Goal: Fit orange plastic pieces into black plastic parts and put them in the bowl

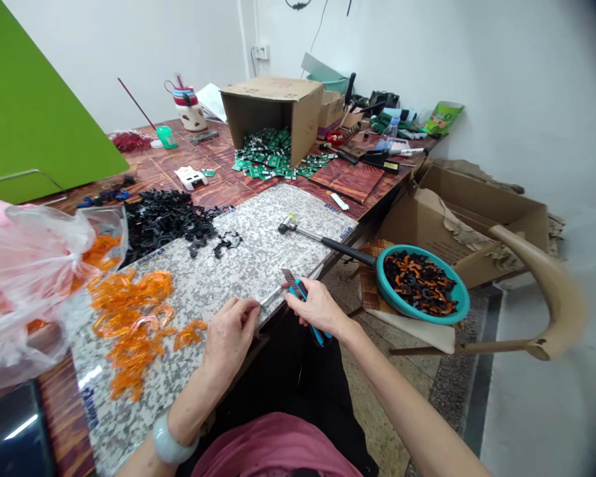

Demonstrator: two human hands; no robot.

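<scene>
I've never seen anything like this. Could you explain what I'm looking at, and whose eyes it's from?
There is no robot here: a person works with two bare hands. The single picture comes from a camera worn on the head, looking forward and down.

The right hand holds a blue knife with its blade out. The left hand pinches one end of a thin, pale strip near the edge of the speckled sheet.

On the sheet lie orange plastic pieces and a small hammer; a heap of black pieces is partly on it. Behind, green pieces spill from a cardboard box. To the right, a teal basin holds mixed orange and black pieces.
</scene>
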